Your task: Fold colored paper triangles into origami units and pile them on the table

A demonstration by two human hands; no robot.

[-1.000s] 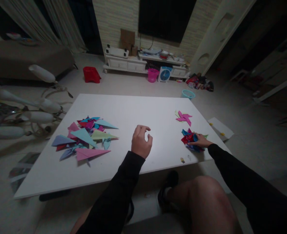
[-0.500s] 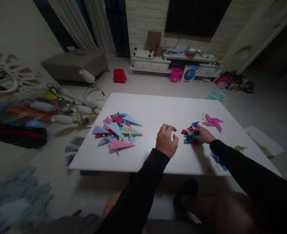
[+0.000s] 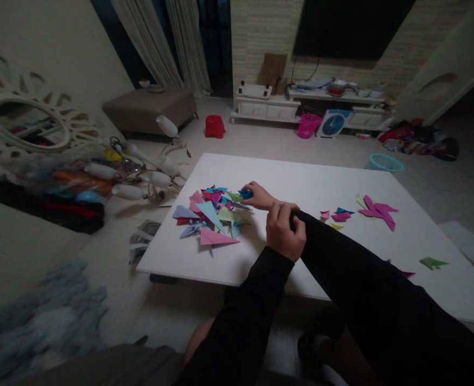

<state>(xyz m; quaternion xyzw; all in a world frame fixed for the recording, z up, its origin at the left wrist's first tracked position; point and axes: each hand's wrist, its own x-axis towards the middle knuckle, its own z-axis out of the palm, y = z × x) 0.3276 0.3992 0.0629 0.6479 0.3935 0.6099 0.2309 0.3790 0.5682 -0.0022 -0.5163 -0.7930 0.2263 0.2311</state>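
A heap of coloured folded paper planes (image 3: 213, 217) lies on the left part of the white table (image 3: 301, 182). My right hand (image 3: 258, 197) reaches across my body to the heap's right edge and is closed on several crumpled coloured paper pieces, blue showing at its fingertips. My left hand (image 3: 284, 231) is curled, resting against my right sleeve near the wrist, and holds nothing that I can see. A few small paper scraps (image 3: 335, 216) and a pink folded paper shape (image 3: 376, 210) lie on the right half of the table.
A green paper scrap (image 3: 433, 262) lies near the table's right front edge. On the floor to the left are a white light fixture with bulbs (image 3: 140, 171) and a round white mirror (image 3: 28, 126). A red stool (image 3: 215, 126), a pink bucket (image 3: 308, 125) and a blue basket (image 3: 385, 162) stand behind.
My right hand swept the crumpled paper pieces from the table's right side across to the plane heap on the left. The view swung left. My left hand came against my right sleeve.
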